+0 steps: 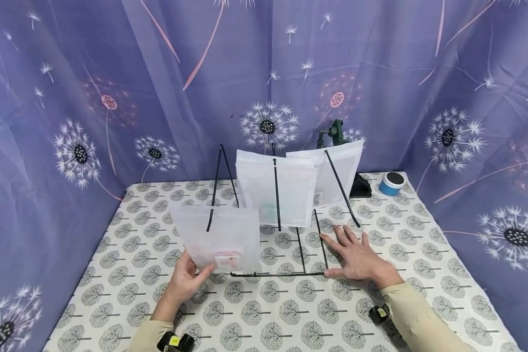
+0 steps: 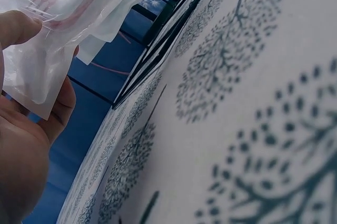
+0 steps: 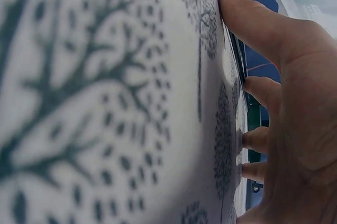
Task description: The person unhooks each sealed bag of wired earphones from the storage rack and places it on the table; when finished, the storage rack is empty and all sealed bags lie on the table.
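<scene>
A black wire rack [image 1: 277, 195] with upright prongs stands on the table. On its left prong hangs a white translucent bag [image 1: 215, 234] with a small pink item showing inside. My left hand [image 1: 186, 281] pinches this bag's lower left corner, thumb in front and fingers behind, as the left wrist view also shows. Two similar bags hang further back: one on the middle prong [image 1: 297, 190], one on the right [image 1: 341, 168]. My right hand [image 1: 356, 256] rests with spread fingers on the cloth, its thumb and index fingertips right at the rack's base bars [image 1: 323, 247].
A patterned tablecloth [image 1: 264, 313] covers the table. Behind the right bag stands a dark green clamp-like device [image 1: 334, 132] on a black base. A blue and white round container [image 1: 392, 184] sits at the back right corner. Purple curtains [image 1: 193, 73] enclose the table.
</scene>
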The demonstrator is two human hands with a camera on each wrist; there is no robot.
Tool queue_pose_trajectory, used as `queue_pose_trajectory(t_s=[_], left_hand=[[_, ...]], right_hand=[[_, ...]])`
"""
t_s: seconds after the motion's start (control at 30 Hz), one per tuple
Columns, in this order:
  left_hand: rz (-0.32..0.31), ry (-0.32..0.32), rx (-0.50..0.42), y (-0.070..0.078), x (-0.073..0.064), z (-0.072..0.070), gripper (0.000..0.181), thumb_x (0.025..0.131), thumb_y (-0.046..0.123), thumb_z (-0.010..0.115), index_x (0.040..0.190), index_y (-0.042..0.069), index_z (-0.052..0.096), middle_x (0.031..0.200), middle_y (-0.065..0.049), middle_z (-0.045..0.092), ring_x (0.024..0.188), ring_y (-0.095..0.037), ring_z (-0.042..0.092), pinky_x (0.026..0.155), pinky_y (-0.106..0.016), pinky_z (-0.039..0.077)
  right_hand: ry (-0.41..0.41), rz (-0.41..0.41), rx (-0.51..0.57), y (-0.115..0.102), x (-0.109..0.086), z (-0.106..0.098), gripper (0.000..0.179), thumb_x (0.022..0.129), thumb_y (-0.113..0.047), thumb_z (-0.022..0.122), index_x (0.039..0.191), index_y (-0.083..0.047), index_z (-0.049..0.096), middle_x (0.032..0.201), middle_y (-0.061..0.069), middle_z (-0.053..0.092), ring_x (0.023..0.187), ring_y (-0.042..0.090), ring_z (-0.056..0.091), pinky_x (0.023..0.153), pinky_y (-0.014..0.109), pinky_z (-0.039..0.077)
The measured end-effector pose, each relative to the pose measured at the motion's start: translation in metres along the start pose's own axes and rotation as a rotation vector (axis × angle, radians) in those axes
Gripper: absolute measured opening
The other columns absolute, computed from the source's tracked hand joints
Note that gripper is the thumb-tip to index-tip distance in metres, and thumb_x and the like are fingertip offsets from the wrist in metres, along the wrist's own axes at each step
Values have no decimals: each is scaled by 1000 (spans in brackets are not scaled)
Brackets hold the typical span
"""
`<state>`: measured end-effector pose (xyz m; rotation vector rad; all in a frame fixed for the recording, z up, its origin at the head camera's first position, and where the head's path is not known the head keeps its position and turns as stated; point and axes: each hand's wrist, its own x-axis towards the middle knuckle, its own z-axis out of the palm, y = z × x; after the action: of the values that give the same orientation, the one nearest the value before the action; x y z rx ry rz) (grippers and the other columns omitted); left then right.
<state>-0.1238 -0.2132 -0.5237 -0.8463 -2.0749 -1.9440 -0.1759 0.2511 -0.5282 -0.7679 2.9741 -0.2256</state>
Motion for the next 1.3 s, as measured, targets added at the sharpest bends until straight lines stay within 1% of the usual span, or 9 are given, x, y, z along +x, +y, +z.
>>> queue_pose_trajectory(t_s=[0.1, 0.23, 0.43, 0.5, 0.73, 0.8, 0.93, 1.0, 1.3], left_hand=[[22, -7, 3, 1, -2, 2, 52, 81, -25, 57, 129, -14, 38, 123, 3, 60, 111, -11, 63, 93, -26, 55], [34, -7, -4, 1, -3, 3, 52, 81, -25, 56, 128, -14, 38, 123, 2, 60, 111, -12, 63, 95, -25, 54], [18, 5, -16, 3, -8, 4, 55, 80, -25, 58, 130, -12, 39, 125, -1, 59, 112, -14, 62, 97, -26, 52], [22, 8, -14, 3, -10, 5, 56, 80, -25, 58, 131, -12, 39, 126, -3, 59, 113, -15, 62, 98, -26, 52], [-17, 25, -2, 4, -14, 7, 54, 81, -23, 59, 130, -12, 39, 126, 3, 59, 113, -13, 62, 98, -26, 52], [-21, 27, 3, 4, -16, 7, 54, 81, -23, 59, 130, -12, 39, 126, 3, 59, 113, -13, 62, 98, -26, 52], [-16, 26, 10, 6, -18, 8, 56, 81, -22, 59, 131, -11, 38, 126, 2, 58, 114, -13, 61, 98, -25, 52], [-2, 25, 12, 7, -18, 8, 57, 81, -23, 59, 132, -12, 38, 127, 0, 57, 114, -13, 61, 98, -25, 51], [11, 39, 49, 12, -24, 8, 59, 78, -25, 60, 132, -14, 38, 127, 4, 56, 114, -9, 60, 99, -22, 50]], right_hand=[[-9, 2, 5, 0, -1, 0, 104, 71, -86, 52, 154, -28, 28, 160, 22, 18, 144, 51, 15, 103, 83, 11], [-11, -1, 1, -1, -1, 0, 104, 72, -86, 51, 154, -27, 28, 160, 22, 18, 144, 51, 16, 103, 83, 11], [-9, 3, 4, -1, -1, 1, 104, 71, -85, 52, 154, -28, 28, 160, 22, 18, 144, 51, 16, 103, 83, 12], [-4, 1, 4, 0, -1, 1, 104, 71, -85, 53, 154, -27, 29, 160, 23, 19, 144, 51, 16, 102, 83, 12], [5, -1, 0, -1, -2, 0, 103, 72, -84, 54, 154, -27, 30, 159, 23, 20, 143, 52, 17, 102, 83, 13], [9, -5, -4, -1, -2, -1, 102, 72, -84, 54, 153, -26, 31, 159, 23, 21, 143, 52, 18, 102, 83, 14], [4, -7, -8, -2, -3, -1, 102, 72, -84, 53, 153, -27, 31, 159, 24, 22, 144, 51, 18, 102, 83, 15], [0, -5, -8, -2, -3, -1, 102, 72, -84, 53, 153, -27, 30, 159, 24, 22, 144, 51, 17, 102, 83, 15], [-5, 2, -4, -2, -1, -2, 102, 72, -84, 54, 154, -27, 30, 159, 23, 20, 144, 51, 16, 103, 83, 13]])
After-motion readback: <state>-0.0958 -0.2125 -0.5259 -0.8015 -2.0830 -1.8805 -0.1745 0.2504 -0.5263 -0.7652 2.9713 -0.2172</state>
